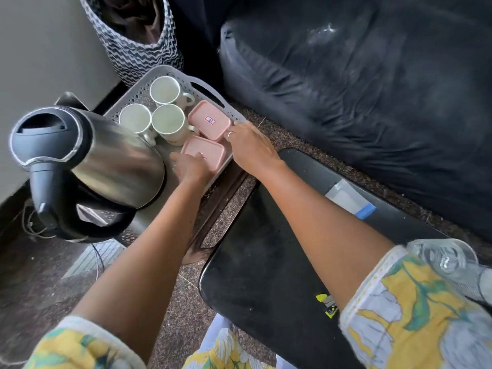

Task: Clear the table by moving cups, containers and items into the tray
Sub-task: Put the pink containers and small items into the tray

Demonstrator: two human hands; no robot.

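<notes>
A grey perforated tray (170,70) holds three white cups (163,89) (134,118) (168,121) and two pink lidded containers. My left hand (190,166) grips the near-left corner of the near pink container (210,151), which lies inside the tray's front edge. My right hand (250,145) lies over the tray's right rim, its curled fingers closed on the right corner of the far pink container (209,119). The thumbs are hidden.
A steel kettle (87,155) with a black handle stands at the tray's left. A black table (266,262) at lower right carries a clear packet with blue tape (348,198) and a glass item (447,259). Behind are a zigzag basket (133,49) and a dark cushion (372,89).
</notes>
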